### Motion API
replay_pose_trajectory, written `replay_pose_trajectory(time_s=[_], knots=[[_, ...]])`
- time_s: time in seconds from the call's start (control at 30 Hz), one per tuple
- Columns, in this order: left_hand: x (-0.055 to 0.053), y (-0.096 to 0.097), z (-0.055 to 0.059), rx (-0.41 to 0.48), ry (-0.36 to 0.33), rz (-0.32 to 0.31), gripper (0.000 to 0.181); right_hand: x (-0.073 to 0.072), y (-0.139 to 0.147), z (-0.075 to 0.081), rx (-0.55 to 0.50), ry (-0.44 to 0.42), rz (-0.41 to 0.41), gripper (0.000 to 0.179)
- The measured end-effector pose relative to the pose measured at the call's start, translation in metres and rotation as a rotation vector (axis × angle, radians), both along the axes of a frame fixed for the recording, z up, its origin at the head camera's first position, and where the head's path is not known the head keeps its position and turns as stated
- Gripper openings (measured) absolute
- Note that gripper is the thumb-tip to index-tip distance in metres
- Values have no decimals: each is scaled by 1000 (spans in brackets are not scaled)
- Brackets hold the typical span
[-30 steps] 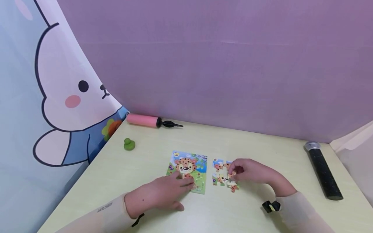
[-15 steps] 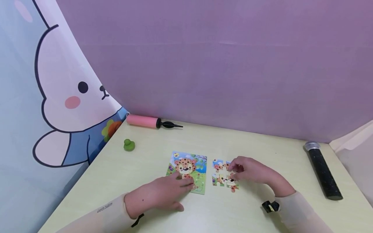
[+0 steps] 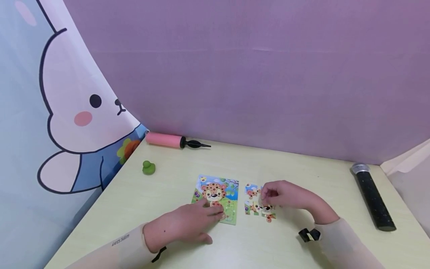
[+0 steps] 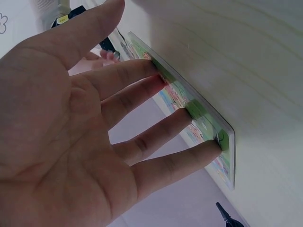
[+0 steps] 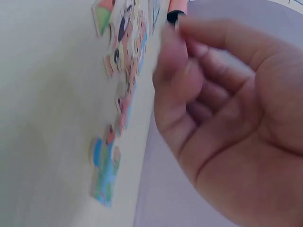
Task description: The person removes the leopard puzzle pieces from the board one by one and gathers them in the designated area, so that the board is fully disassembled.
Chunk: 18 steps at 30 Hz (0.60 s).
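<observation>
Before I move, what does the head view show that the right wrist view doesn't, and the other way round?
Only the head view: the left hand with its fingers on the leopard board, the green duck and the microphone.

Only the right wrist view: the right hand from its palm side, and a blue-and-green puzzle piece that I can't pick out from above.

Both: the right hand, other puzzle pieces and the pink pump. Blur hides whether the fingertips hold anything.

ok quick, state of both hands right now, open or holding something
Left hand: open, touching the puzzle board.
Right hand: curled at the loose puzzle pieces; whether it holds one cannot be told.
</observation>
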State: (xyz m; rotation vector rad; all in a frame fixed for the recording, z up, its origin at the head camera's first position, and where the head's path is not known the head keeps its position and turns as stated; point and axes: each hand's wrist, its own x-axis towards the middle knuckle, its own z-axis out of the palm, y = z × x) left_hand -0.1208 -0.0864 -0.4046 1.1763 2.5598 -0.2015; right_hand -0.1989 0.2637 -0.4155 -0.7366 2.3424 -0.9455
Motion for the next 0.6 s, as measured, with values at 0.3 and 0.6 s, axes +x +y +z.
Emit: replay_pose_trajectory(time_s=[0.3,0.6], knots=[[1,0,0,12,-11,11,77,0,-5,1,62,-44,46,16],[1,-1,-1,10,15,-3,78,-8,-17,21,63,49,16,14]])
